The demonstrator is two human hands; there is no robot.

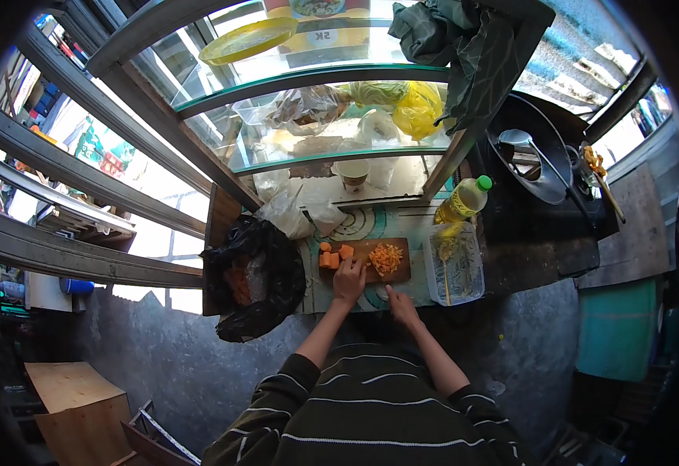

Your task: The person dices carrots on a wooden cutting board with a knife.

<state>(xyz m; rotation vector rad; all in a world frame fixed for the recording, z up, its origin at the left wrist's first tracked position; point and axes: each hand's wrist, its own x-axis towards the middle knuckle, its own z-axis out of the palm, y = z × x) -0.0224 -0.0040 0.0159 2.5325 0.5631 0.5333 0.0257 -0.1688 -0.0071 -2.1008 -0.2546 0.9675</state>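
Note:
A wooden cutting board [403, 269] lies on the counter in front of me. Orange carrot chunks [329, 260] sit at its left end, and a pile of finely diced carrot [386, 259] covers its right half. My left hand [348, 281] is on the board between them, fingers bent and closed over a carrot piece that they mostly hide. At the board's front edge, my right hand [403, 307] is closed round what looks like a knife [389, 290]; only a small pale part shows, and its blade is hard to make out.
A clear plastic tub [475, 268] and a yellow-labelled bottle [464, 200] stand right of the board. A black plastic bag [285, 272] sits left. Behind rises a glass display case [324, 161]; a wok [549, 132] with a ladle stands at the far right.

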